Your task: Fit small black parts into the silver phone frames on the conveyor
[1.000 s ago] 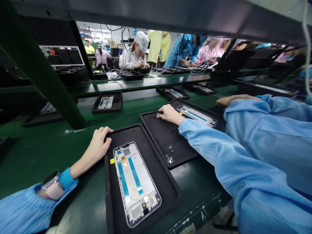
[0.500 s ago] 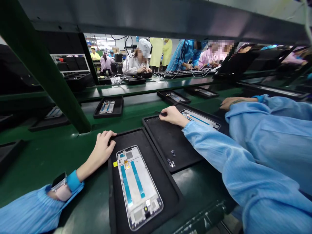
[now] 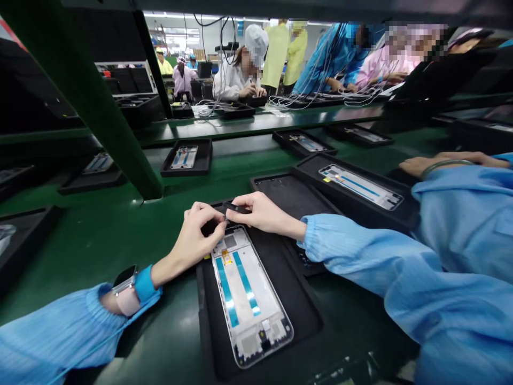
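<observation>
Above the top end of a silver phone frame (image 3: 256, 283), my two hands meet fingertip to fingertip. The left hand (image 3: 198, 232) is closed in a pinch, with something tiny and greyish at its fingertips that I cannot make out. Between thumb and fingers of my right hand (image 3: 262, 214) sits a slim black tool (image 3: 232, 206), its kind unclear. The phone frame, with two blue strips and a small orange flex piece, lies in a black tray (image 3: 302, 305). A second black tray (image 3: 286, 192), partly hidden by my right hand and sleeve, adjoins it.
Another black tray (image 3: 414, 200) with a phone frame (image 3: 360, 184) lies at the right, near a co-worker's hand (image 3: 425, 163) and blue sleeve. More trays line the green bench. A green post (image 3: 108, 123) rises at left. People work across the bench among hanging cables.
My right hand has moved left from the second tray, carrying the black tool, to meet my left hand. The left hand has left the tray's edge and closed into a pinch. The view has shifted.
</observation>
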{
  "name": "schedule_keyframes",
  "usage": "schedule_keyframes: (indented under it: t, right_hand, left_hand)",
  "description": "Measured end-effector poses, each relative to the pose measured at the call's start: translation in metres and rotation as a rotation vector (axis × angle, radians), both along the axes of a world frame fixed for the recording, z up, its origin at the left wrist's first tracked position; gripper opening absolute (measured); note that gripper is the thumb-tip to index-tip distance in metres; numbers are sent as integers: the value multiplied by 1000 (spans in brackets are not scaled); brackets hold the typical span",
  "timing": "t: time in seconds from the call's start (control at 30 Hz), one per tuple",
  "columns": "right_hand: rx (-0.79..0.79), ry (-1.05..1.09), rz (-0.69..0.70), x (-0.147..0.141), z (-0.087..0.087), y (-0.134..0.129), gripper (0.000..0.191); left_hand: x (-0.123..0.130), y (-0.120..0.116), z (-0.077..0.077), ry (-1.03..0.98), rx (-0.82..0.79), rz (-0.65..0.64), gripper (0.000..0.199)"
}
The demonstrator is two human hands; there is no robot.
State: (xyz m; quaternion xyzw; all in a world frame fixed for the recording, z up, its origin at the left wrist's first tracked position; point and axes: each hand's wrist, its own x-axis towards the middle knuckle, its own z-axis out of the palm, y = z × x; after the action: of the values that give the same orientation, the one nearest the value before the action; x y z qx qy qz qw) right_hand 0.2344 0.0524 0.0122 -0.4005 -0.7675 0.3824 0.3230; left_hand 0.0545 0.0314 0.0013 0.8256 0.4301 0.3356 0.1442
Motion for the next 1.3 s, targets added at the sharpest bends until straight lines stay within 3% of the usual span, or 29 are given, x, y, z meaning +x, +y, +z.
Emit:
schedule_keyframes:
  t: [0.37,0.53,0.73,0.93,1.07,1.3]
  right_hand:
    - [47,31,-55,3,-3,-4,25]
    - [190,-17,-53,3,-6,-5,24]
    - [222,-65,-30,0,2,-10,15]
    - [132,-186,43,-2,11,-2,10]
    - [70,-220,130,-6,4,0,10]
    - [143,-170,69,-10,-4,-8,5]
  left_hand:
    - [-1,0,2,6,-36,-22,13]
    - [1,0,2,0,-38,-39,13]
    - [-9,2,-2,36,-37,-59,14]
    - [-36,-13,0,71,-73,-64,21]
    - [-35,-18,0,134,-44,-76,19]
    - [-30,-13,-2,145,-48,-86,17]
